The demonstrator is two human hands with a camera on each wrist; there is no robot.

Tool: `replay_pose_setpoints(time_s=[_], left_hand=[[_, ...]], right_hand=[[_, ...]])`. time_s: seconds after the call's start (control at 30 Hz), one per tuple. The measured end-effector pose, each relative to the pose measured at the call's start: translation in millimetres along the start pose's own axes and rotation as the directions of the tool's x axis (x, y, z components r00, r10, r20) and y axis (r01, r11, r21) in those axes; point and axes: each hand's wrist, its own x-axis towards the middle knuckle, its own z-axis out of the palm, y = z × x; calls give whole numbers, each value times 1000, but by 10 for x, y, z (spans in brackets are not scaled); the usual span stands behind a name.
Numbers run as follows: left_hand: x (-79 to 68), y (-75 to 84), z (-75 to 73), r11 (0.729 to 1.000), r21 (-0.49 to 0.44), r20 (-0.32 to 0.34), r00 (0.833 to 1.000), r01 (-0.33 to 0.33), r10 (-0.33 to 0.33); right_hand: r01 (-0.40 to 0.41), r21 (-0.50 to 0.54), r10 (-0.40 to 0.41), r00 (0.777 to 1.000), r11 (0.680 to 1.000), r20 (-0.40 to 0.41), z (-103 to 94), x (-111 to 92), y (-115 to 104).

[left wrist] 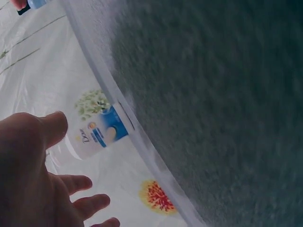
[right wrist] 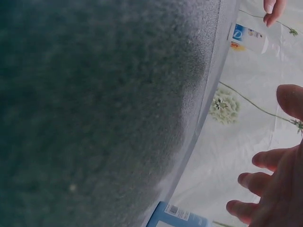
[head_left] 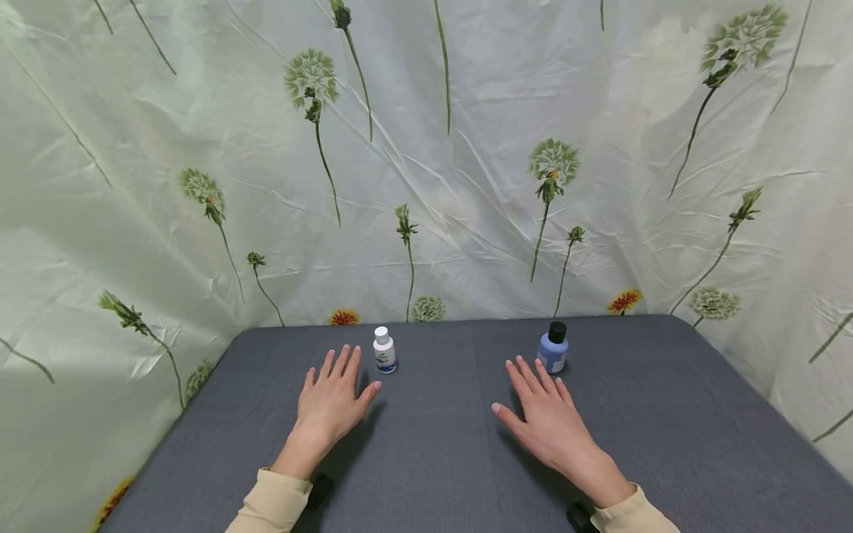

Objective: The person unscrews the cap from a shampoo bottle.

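Observation:
A small white bottle (head_left: 384,354) with a white cap and a blue-and-white label stands upright on the table, left of centre. My left hand (head_left: 331,400) is just left of and nearer than it, palm down, fingers spread and holding nothing. To the right stands a blue bottle (head_left: 554,352) with a black cap. My right hand (head_left: 549,422) is in front of it with fingers extended, and the fingertips overlap its lower left side in the head view; contact cannot be told. In the left wrist view the white bottle (left wrist: 99,132) shows beyond the thumb.
A dark grey cloth (head_left: 440,444) covers the table. Behind and at both sides hangs a pale curtain (head_left: 466,185) printed with dandelions. Dark straps or devices show under both wrists, by the cream sleeves (head_left: 273,500).

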Motion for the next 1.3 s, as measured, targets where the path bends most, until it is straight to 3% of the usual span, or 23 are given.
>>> replay_pose_setpoints(time_s=[0.33, 0.73, 0.9, 1.1, 1.3], left_hand=[[125, -33, -17, 999, 2, -68, 997, -42, 42], [243, -100, -46, 987, -128, -135, 987, -99, 82], [282, -157, -32, 969, -229, -130, 989, -97, 68], [349, -225, -28, 923, -373, -107, 993, -93, 56], [390, -259, -23, 890, -451, -93, 995, -68, 28]], right_hand=[[38, 36, -38, 999, 999, 0, 28, 101, -122], [124, 204, -126, 992, 971, 1, 117, 254, -177], [146, 237, -146, 989, 960, -19, 150, 330, -215], [190, 288, -177, 982, 939, -71, 173, 414, -252], [189, 365, -174, 982, 912, -72, 215, 481, -318]])
